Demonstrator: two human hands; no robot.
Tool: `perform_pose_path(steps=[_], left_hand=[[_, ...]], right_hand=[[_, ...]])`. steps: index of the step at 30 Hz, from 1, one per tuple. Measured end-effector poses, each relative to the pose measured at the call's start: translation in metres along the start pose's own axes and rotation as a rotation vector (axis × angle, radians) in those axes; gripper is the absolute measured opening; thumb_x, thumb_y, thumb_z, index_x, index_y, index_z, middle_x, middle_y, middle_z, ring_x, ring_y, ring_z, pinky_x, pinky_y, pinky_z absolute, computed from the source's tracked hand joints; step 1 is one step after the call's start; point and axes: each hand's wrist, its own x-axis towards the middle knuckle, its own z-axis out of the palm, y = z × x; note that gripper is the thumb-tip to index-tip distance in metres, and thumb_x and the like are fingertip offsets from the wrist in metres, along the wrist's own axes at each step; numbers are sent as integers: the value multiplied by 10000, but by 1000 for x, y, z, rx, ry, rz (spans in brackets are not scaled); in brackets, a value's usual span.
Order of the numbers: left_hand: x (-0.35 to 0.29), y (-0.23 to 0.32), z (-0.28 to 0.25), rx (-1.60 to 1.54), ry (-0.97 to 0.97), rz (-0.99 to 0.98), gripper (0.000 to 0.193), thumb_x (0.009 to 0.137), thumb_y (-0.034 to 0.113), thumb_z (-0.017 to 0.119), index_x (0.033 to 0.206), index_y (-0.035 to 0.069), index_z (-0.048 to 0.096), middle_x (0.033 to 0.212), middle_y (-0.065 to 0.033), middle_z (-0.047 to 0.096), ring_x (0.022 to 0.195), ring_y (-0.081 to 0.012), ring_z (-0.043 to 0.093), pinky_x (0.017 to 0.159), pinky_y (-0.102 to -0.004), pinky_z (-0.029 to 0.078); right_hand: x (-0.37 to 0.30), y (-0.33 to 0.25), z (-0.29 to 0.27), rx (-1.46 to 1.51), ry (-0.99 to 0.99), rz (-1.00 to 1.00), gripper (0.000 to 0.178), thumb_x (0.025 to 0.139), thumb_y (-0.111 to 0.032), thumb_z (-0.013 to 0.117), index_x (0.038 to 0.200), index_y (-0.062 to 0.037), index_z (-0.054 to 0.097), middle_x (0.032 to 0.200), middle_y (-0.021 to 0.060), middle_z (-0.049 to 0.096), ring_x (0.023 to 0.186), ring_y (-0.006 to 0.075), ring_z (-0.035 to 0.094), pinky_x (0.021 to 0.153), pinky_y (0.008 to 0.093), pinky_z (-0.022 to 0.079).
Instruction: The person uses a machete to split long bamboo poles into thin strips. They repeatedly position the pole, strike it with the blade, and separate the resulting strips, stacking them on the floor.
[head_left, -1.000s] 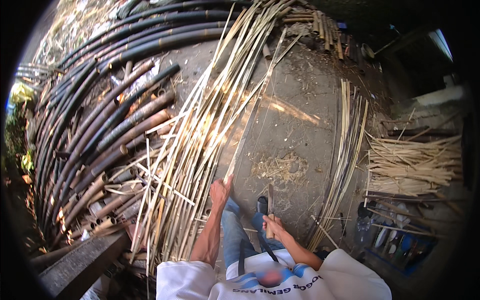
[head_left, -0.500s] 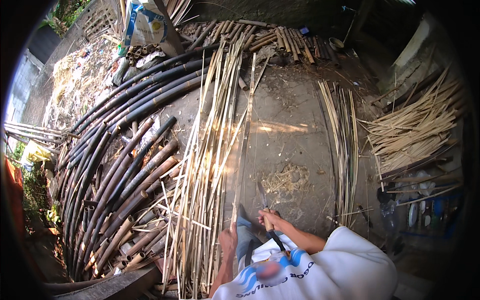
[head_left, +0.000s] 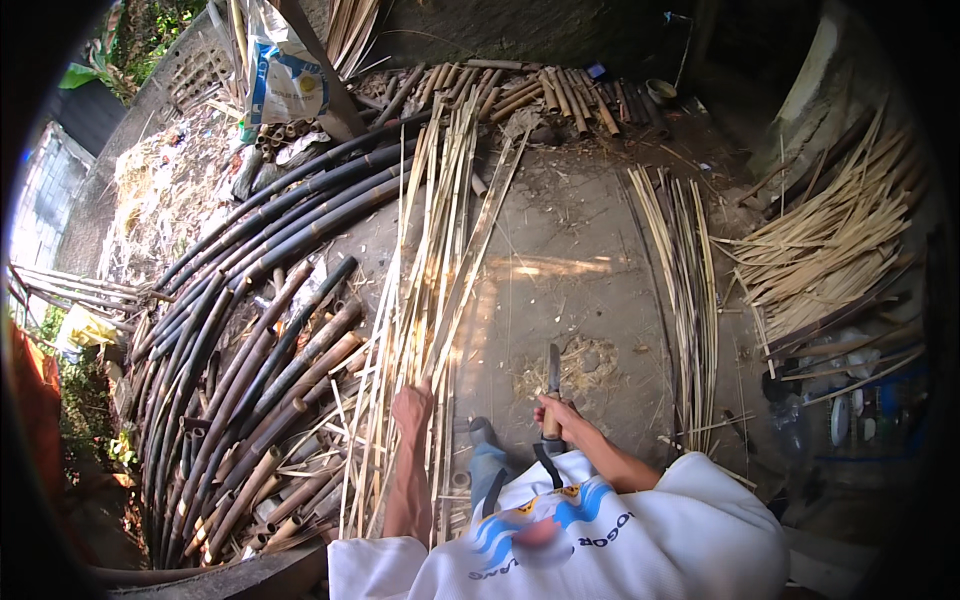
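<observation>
Since half a second ago, the left hand (head_left: 412,408) has shifted leftward over the heap of pale strips (head_left: 430,250), and one wide strip (head_left: 487,228) has swung over with it. Leftmost on the ground lie long dark poles (head_left: 320,226), bending away in a curve, with shorter brown poles (head_left: 265,438) nearer the person. Next comes the heap, running lengthwise ahead. Above it is the left hand, its grip curled at the near end of the wide strip; whether it pinches that strip or merely rests there, I cannot tell. The strip slants away along the heap's right edge. Farther right, the right hand (head_left: 565,415) has its grip wrapped around the wooden handle of a knife (head_left: 554,370), blade pointing away, seen against scattered shavings (head_left: 592,362). Beyond lie a narrow bundle of strips (head_left: 700,300) and, rightmost, a pile of pale slats (head_left: 830,260).
</observation>
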Motion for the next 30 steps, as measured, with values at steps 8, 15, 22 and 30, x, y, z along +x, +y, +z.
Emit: perform_pose_path(steps=[8, 15, 22, 30], left_hand=[[21, 7, -46, 40, 254, 187, 508, 990, 386, 461, 744, -17, 649, 669, -260, 639, 639, -407, 632, 598, -496, 481], [3, 9, -12, 67, 162, -23, 474, 972, 384, 452, 853, -13, 683, 783, -264, 674, 759, -393, 681, 679, -509, 509], [-41, 21, -84, -356, 313, -78, 560, 991, 462, 474, 1208, -35, 612, 1128, -282, 640, 1068, -316, 640, 928, -384, 476], [-295, 26, -165, -1202, 69, -323, 670, 1007, 549, 389, 1278, -35, 573, 990, -150, 730, 1039, -225, 673, 1026, -366, 447]], right_hand=[[-55, 1, 171, 142, -403, 188, 339, 988, -341, 526, 1180, -66, 478, 1106, 154, 639, 965, 284, 658, 836, 426, 560], [-21, 54, 253, 434, -567, 218, 362, 1009, -391, 457, 1167, -79, 550, 1071, 92, 616, 943, 271, 617, 844, 452, 528], [-36, 46, 231, 361, -281, 279, 291, 1001, -354, 512, 1091, -78, 528, 870, 93, 617, 765, 266, 625, 700, 493, 562], [-5, 52, 229, 314, -432, 391, 318, 1038, -382, 414, 1165, -92, 450, 940, 84, 598, 816, 251, 603, 738, 501, 565]])
